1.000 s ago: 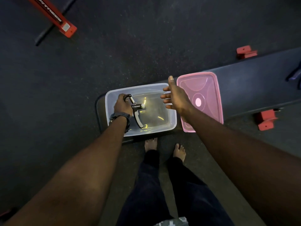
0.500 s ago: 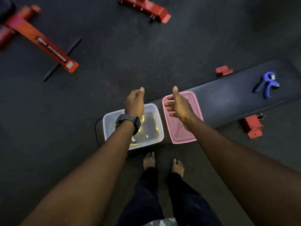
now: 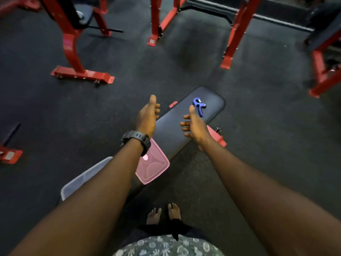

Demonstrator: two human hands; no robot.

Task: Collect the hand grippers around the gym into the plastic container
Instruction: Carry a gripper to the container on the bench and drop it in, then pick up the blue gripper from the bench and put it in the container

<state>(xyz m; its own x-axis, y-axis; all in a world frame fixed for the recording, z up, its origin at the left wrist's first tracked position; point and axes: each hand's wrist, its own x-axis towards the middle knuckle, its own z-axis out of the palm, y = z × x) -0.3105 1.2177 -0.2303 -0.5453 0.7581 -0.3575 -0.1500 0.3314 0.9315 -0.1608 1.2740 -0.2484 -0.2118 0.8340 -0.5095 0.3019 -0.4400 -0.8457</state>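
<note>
A blue hand gripper (image 3: 199, 106) lies on the far end of the black bench pad (image 3: 171, 128). My right hand (image 3: 193, 124) hovers open just short of it, thumb tip close to its handles, holding nothing. My left hand (image 3: 147, 116) is raised over the bench's left edge, fingers loosely curled and empty, a black watch on its wrist. The clear plastic container (image 3: 81, 179) sits at the bench's near end, mostly hidden under my left forearm. Its pink lid (image 3: 154, 168) lies beside it on the pad.
Red steel rack legs and feet (image 3: 83, 73) stand on the dark rubber floor beyond the bench, with more red uprights (image 3: 230, 43) at the back and right. A red bench foot (image 3: 216, 135) sticks out under my right wrist. My bare feet (image 3: 163, 214) stand by the bench.
My left hand let go of the black hand gripper in the container and rose away. My view swung up along the bench, and both hands moved toward the blue gripper.
</note>
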